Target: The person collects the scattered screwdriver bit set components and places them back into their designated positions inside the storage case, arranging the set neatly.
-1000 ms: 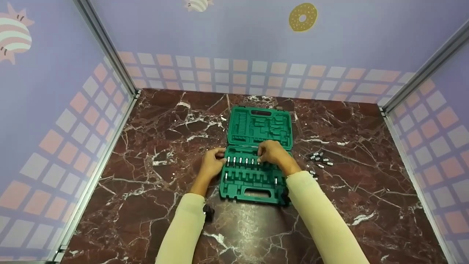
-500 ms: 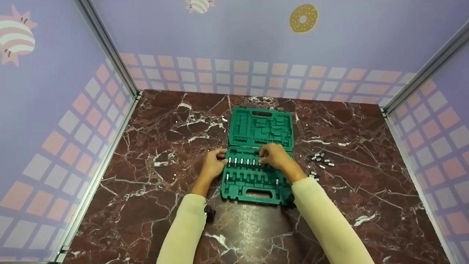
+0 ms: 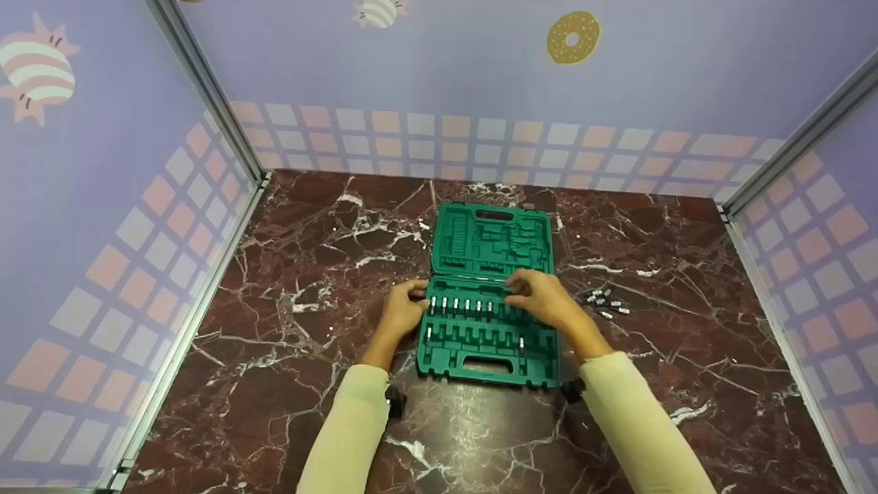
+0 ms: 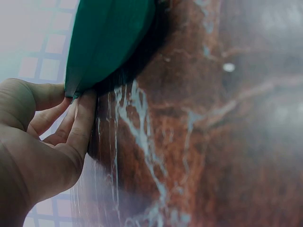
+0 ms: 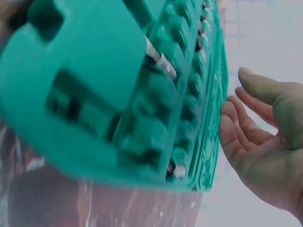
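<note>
A green plastic tool case (image 3: 449, 357) lies unfolded on the table, its lid (image 3: 542, 257) leaning away at the back. Short silver-and-black socket bits (image 3: 467, 306) stand in the upper row of slots, and a few more stand in other slots. At the case's left edge, my left hand (image 3: 401, 312) pinches the rim between thumb and fingers, as the left wrist view shows. My right hand (image 3: 545, 300) hovers over the right part of the case. In the right wrist view its fingers (image 5: 227, 130) are loosely bent and apart from the thumb, holding nothing.
Several loose socket bits (image 3: 607, 302) lie in a pile right of the case, partly behind my right hand. The dark red marbled tabletop (image 3: 309, 384) is bounded by lilac panels (image 3: 439, 68) at the back and both sides.
My right hand has drawn off to the right, away from the upper row, uncovering a bit standing at that row's right end. The left hand stays at the case edge.
</note>
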Demonstrator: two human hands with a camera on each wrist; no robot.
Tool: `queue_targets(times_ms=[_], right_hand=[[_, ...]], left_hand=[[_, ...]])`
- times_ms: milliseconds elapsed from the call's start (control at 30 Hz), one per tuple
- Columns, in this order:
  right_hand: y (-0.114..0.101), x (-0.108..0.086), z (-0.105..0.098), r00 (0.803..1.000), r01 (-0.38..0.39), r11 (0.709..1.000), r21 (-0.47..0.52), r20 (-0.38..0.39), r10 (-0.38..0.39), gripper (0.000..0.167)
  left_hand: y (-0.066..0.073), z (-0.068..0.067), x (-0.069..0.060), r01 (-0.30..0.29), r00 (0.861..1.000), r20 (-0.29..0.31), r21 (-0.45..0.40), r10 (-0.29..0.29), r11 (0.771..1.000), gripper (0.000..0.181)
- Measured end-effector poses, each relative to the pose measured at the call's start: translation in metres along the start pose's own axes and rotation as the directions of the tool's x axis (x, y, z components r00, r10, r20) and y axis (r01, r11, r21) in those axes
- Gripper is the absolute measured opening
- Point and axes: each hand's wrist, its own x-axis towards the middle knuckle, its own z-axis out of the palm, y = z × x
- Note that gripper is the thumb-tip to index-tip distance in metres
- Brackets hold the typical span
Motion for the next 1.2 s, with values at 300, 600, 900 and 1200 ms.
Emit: queue_targets(times_ms=[300,600,900,1200], right_hand=[[0.025,-0.026,-0.019,0.999,0.002,0.999,0.048,-0.050,0.000,0.032],[0.052,-0.052,-0.030,0.985,0.044,0.999,0.021,-0.170,-0.040,0.026],[0.081,-0.076,-0.036,0.961,0.080,0.995,-0.053,-0.260,-0.091,0.024],[0.102,-0.096,-0.039,0.974,0.083,0.985,-0.149,-0.196,-0.112,0.025]], left_hand=[[0.000,0.003,-0.001,-0.006,1.000,-0.010,0.013,0.006,1.000,0.034],[0.001,0.002,-0.001,-0.008,1.000,-0.010,0.015,0.008,1.000,0.035],[0.001,0.001,-0.001,0.008,1.000,-0.001,0.015,-0.008,1.000,0.034],[0.001,0.001,0.000,0.009,1.000,-0.004,0.004,-0.009,1.000,0.034]])
